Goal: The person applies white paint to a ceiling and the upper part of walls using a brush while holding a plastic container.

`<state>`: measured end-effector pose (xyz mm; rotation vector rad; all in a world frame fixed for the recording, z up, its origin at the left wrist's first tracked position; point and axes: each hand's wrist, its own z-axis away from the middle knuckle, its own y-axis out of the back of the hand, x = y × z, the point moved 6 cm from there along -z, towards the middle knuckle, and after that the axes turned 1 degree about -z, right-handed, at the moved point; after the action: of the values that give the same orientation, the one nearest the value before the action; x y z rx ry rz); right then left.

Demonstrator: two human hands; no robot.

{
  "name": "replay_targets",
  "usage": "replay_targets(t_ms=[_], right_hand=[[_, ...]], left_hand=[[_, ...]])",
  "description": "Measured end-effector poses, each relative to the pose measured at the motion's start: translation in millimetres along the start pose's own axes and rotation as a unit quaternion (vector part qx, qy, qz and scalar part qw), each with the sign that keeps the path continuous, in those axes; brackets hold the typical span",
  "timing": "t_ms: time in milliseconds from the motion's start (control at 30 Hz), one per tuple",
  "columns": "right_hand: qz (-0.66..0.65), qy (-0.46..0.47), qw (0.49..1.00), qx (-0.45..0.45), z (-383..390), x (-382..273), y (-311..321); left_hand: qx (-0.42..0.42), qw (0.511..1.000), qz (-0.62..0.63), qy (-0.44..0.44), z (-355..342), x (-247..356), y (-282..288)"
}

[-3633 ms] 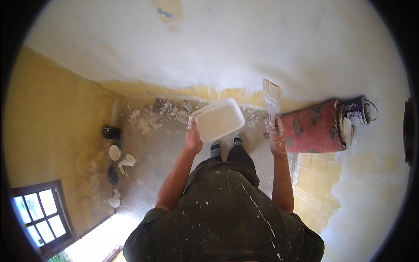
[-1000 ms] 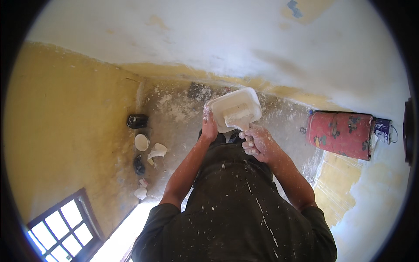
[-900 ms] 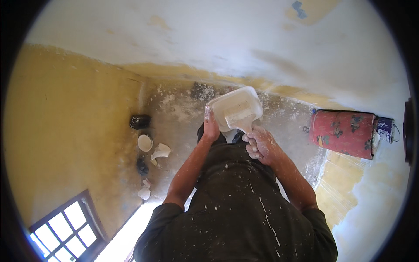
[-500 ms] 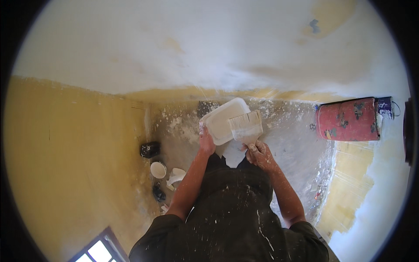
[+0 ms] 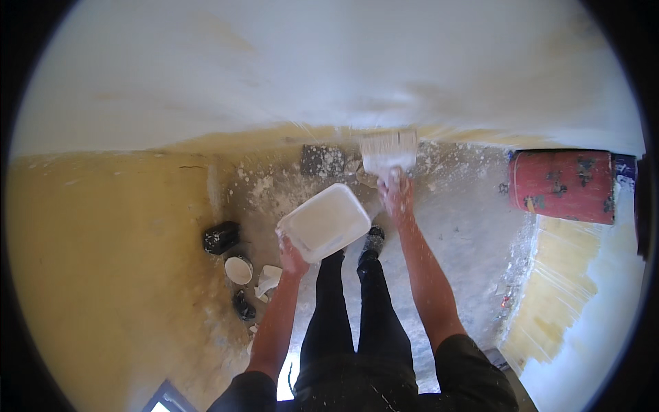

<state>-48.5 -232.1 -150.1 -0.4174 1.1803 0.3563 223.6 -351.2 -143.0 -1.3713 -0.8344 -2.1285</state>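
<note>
A wall [image 5: 329, 75], white above a yellow band, stretches across the top, over a paint-spattered floor [image 5: 460, 226]. At the right lies a scuffed red container [image 5: 559, 189]. The white rectangular tray [image 5: 326, 223] is held aslant above the floor; the wide brush [image 5: 389, 152], bristles toward the wall, is beyond its right side. The left hand [image 5: 293, 257] grips the tray's left edge; the right hand [image 5: 398, 198] is wrapped round the brush's handle.

White tray [image 5: 324, 223], red container [image 5: 559, 185] (with dark blotches).
</note>
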Motion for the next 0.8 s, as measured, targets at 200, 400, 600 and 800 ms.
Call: replay_targets(t_ms=[200,400,600,800], right_hand=[[-0.088,0.082,0.993,-0.005,-109,42,-33],[-0.111,0.062,0.992,0.004,-163,82,-42],[-0.046,0.023,0.999,0.016,-142,130,-20],[-0.246,-0.245,0.938,-0.018,-88,76,-42]], left_hand=[[0.063,0.922,0.367,0.102,15,-86,1],[0.058,0.959,0.25,0.119,26,-91,-15],[0.068,0.96,0.245,0.114,32,-87,-14],[0.105,0.957,0.254,0.095,44,-71,-2]])
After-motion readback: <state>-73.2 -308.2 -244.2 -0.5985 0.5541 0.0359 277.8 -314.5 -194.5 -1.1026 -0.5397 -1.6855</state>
